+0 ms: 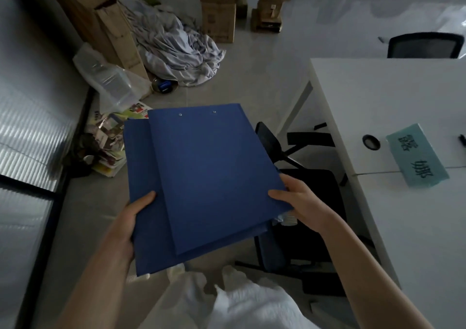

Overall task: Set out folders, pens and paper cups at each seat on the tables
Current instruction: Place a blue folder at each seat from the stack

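1. the left hand grips the near left edge of the lower blue folder, thumb on top and fingers hidden beneath; the right hand pinches the near right corner of the top folder, thumb on its cover. both folders hang in the air above the floor, left of the white desk, not yet set down.
2. the top folder lies skewed across the lower one, so it could slide off, since only a corner pinch holds it.
3. swinging the stack right to the desk could clip the black chair standing between the person and the desk.
4. paper cups seem to peek out just under the right hand; if they rest on the chair seat, a low folder edge could knock them over.
5. on the desk, a folder put down carelessly could cover the green name card or push the pen near the far edge.
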A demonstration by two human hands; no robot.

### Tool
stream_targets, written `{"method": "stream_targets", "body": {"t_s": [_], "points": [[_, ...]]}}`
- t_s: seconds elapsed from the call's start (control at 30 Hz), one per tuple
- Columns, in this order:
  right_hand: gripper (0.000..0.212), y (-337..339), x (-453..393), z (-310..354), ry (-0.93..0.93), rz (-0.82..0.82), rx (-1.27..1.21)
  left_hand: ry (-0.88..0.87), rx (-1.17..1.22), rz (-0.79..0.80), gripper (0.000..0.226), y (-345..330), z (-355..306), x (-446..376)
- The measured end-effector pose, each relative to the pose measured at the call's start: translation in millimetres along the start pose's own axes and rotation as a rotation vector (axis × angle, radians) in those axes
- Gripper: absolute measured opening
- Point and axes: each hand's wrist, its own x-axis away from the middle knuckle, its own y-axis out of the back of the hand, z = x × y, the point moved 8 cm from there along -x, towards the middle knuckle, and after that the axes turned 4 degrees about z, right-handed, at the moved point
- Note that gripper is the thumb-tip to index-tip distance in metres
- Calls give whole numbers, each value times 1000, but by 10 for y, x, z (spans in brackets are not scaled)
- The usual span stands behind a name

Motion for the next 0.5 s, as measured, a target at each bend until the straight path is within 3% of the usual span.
{"method": "stream_targets", "body": {"t_s": [0.2, 0.33, 0.5], "points": [[28, -264, -390, 812, 349, -443, -103, -16, -38, 22, 43, 378, -730, -799], [38, -702, -450, 1485, 518, -688, 260, -46, -88, 95, 64, 530, -1219, -1207], [40, -1480, -852, 1692, 499, -653, 703, -25, -114, 184, 50, 442, -1574, -1543]]}}
